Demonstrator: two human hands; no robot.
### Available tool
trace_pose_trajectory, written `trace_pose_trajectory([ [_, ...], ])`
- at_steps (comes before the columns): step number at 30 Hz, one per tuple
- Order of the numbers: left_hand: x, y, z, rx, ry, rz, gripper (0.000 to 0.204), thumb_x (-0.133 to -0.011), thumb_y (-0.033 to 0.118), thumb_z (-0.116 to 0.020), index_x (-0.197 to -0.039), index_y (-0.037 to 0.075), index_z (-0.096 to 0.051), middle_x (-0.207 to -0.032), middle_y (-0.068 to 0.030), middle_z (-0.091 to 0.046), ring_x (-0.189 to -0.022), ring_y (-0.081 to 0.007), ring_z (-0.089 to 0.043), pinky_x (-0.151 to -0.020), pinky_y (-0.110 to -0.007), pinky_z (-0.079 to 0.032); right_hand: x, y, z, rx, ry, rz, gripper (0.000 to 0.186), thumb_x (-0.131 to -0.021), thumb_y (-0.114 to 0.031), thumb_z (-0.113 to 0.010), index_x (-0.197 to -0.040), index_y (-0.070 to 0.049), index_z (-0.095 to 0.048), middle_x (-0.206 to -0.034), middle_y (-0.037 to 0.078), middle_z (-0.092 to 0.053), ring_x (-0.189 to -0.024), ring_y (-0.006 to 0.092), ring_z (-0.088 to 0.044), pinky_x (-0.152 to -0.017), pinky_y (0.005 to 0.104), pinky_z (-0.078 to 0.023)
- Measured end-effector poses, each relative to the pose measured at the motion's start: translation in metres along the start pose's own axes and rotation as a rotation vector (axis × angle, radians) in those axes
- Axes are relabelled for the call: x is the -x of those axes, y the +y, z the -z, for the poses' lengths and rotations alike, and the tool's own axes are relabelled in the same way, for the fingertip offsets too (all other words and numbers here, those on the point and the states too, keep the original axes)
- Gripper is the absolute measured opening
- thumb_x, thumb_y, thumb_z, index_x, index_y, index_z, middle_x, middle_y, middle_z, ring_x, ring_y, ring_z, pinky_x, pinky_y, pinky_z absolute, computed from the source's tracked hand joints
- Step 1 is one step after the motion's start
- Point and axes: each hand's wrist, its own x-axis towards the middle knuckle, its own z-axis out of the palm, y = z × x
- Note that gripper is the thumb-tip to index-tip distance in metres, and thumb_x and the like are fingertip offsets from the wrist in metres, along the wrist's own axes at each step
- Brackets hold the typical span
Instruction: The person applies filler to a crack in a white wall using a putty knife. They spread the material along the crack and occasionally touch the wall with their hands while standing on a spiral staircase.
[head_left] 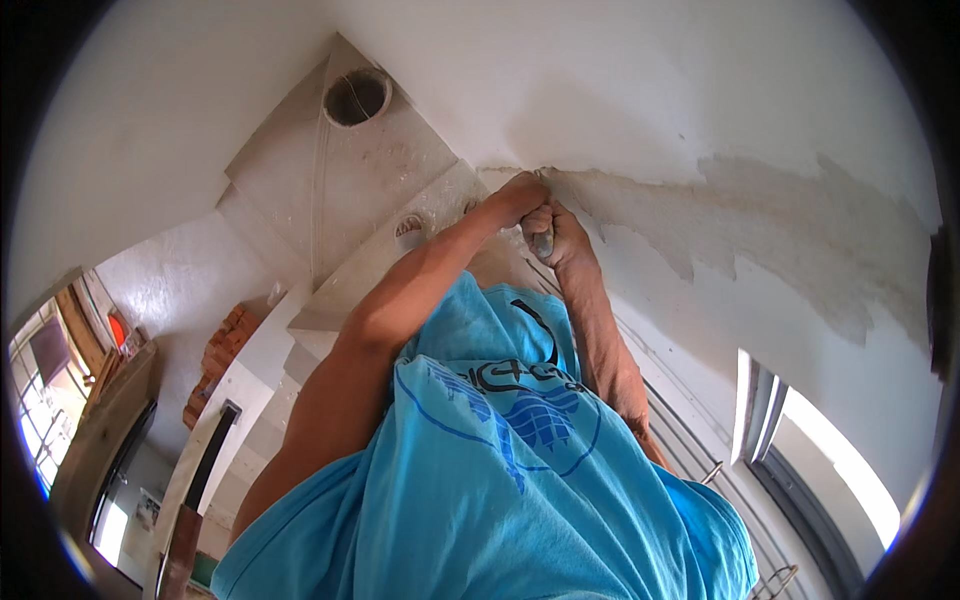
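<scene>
Both hands are close together at the wall, at the near-left end of a rough, bare plaster band. My right hand is wrapped round a hand tool with a rounded greyish handle. The butt of that handle points back toward me; its working end is hidden, so I cannot tell its kind. My left hand is closed just above and left of the right one, at the plaster band's edge. What it grips, if anything, is hidden by the fingers.
A grey boxed surface with a round hole stands ahead on the left. Several stacked bricks and a black handle on a pale panel are at left. Metal rails and a window frame lie at right.
</scene>
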Motion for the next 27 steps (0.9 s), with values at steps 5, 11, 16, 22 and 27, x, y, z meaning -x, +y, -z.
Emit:
trace_pose_trajectory([
  [5, 0.046, 0.040, -0.008, 0.460, 0.104, 0.156, 0.032, -0.089, 0.018, -0.048, -0.066, -0.001, -0.058, -0.061, -0.0067, -0.056, -0.054, -0.0150, -0.056, -0.048, -0.035, -0.044, 0.040, 0.037, 0.001, 0.202, 0.031, 0.098, 0.042, -0.106, -0.036, -0.039, -0.072, -0.012, -0.043, -0.058, -0.002, -0.038, -0.046, 0.0121, -0.039, -0.040, 0.0292, -0.038],
  [11, 0.076, 0.060, -0.007, 0.559, 0.320, 0.246, 0.037, -0.087, 0.020, -0.049, -0.065, -0.009, -0.054, -0.058, -0.0185, -0.054, -0.053, -0.0228, -0.054, -0.053, -0.043, -0.045, 0.057, 0.069, -0.020, 0.364, 0.144, 0.191, 0.036, -0.107, -0.036, -0.035, -0.084, -0.010, -0.045, -0.064, 0.000, -0.044, -0.047, 0.0128, -0.042, -0.038, 0.0300, -0.039],
  [16, 0.080, 0.060, 0.001, 0.504, 0.308, 0.193, 0.033, -0.089, 0.022, -0.048, -0.069, -0.004, -0.052, -0.060, -0.0105, -0.054, -0.049, -0.0161, -0.053, -0.047, -0.035, -0.046, 0.060, 0.079, -0.032, 0.399, 0.159, 0.206, 0.031, -0.107, -0.032, -0.033, -0.088, -0.010, -0.044, -0.065, 0.000, -0.044, -0.045, 0.0128, -0.042, -0.038, 0.0289, -0.038],
  [22, 0.079, 0.069, 0.007, 0.509, 0.383, 0.172, 0.036, -0.085, 0.018, -0.049, -0.062, -0.009, -0.049, -0.056, -0.0183, -0.051, -0.054, -0.0213, -0.051, -0.052, -0.043, -0.043, 0.058, 0.075, -0.038, 0.405, 0.145, 0.178, 0.031, -0.107, -0.031, -0.033, -0.086, -0.009, -0.044, -0.065, 0.000, -0.044, -0.045, 0.0122, -0.042, -0.038, 0.0288, -0.038],
  [27, 0.070, 0.059, 0.006, 0.456, 0.405, 0.088, 0.035, -0.084, 0.017, -0.049, -0.061, -0.009, -0.048, -0.058, -0.0198, -0.052, -0.053, -0.0212, -0.051, -0.051, -0.043, -0.044, 0.053, 0.072, -0.039, 0.378, 0.155, 0.172, 0.041, -0.106, -0.039, -0.034, -0.078, -0.010, -0.045, -0.062, 0.000, -0.042, -0.046, 0.0125, -0.040, -0.039, 0.0305, -0.037],
])
